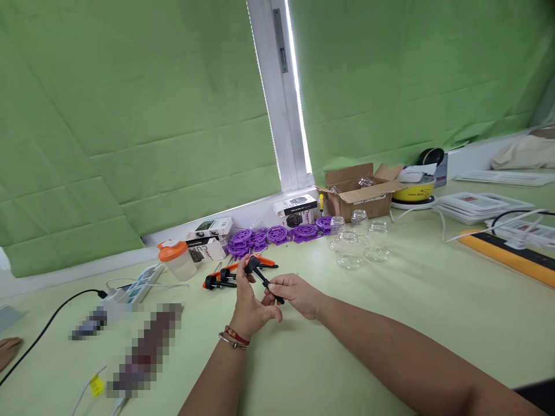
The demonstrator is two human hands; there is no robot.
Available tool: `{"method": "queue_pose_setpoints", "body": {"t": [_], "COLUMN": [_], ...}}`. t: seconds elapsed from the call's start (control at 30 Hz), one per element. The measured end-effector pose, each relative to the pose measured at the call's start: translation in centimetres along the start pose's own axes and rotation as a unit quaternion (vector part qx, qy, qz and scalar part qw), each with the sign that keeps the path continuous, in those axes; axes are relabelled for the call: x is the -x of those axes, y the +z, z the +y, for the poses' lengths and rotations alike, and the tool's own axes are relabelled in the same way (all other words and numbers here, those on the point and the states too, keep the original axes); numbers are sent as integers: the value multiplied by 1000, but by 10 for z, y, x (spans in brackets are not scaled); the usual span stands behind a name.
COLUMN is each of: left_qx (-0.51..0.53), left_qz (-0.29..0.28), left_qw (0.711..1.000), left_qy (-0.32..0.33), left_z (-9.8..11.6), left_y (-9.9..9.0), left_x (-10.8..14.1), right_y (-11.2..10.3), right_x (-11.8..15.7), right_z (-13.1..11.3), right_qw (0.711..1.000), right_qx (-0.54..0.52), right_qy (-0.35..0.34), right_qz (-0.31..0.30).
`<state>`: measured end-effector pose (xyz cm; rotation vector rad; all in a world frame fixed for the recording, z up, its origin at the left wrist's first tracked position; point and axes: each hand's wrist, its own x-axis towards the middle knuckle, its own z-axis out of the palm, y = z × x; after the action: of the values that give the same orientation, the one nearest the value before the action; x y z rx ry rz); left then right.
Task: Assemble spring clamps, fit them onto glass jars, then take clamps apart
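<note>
Above the table, in front of me, is a black rod-shaped part (pixel 263 278) with a round, thicker head at its upper left end. My right hand (pixel 295 293) is closed on the lower part of the rod. My left hand (pixel 255 309), with bracelets at the wrist, has its fingers about the head and the rod's underside, while its thumb sticks out to the right. Just behind my left hand lie similar black parts (pixel 219 279) and orange pieces (pixel 265 262). The exact kind of the held part cannot be made out.
Purple wheel-shaped pieces (pixel 277 234) line the back, near small printed boxes (pixel 299 212). Several clear glass jars (pixel 349 251) stand right of centre before a cardboard box (pixel 364 202). On the left are an orange-lidded cup (pixel 177 260), a power strip (pixel 145 283) and another person's hand (pixel 8 351).
</note>
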<state>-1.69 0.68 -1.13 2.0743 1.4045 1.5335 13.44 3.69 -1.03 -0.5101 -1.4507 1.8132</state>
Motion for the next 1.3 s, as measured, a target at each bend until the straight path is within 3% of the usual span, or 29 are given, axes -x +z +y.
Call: {"method": "queue_pose_setpoints", "body": {"t": [0.33,0.87,1.3], "left_qx": [-68,-23,-57], "left_qz": [7,18,-7], "left_qw": [997,998,998], "left_qy": [46,-49,19], "left_z": [2,0,9], "left_y": [-3,-2,-8], "left_x": [-5,-7,-9], "right_y": [-3,-8,-9], "right_x": [0,-4,-4], "right_z": [1,9,13], "right_qw": [1000,1000,1000], "right_qx": [-28,12,-11], "right_qy": [10,10,18], "right_qz": [-4,19,-12]}}
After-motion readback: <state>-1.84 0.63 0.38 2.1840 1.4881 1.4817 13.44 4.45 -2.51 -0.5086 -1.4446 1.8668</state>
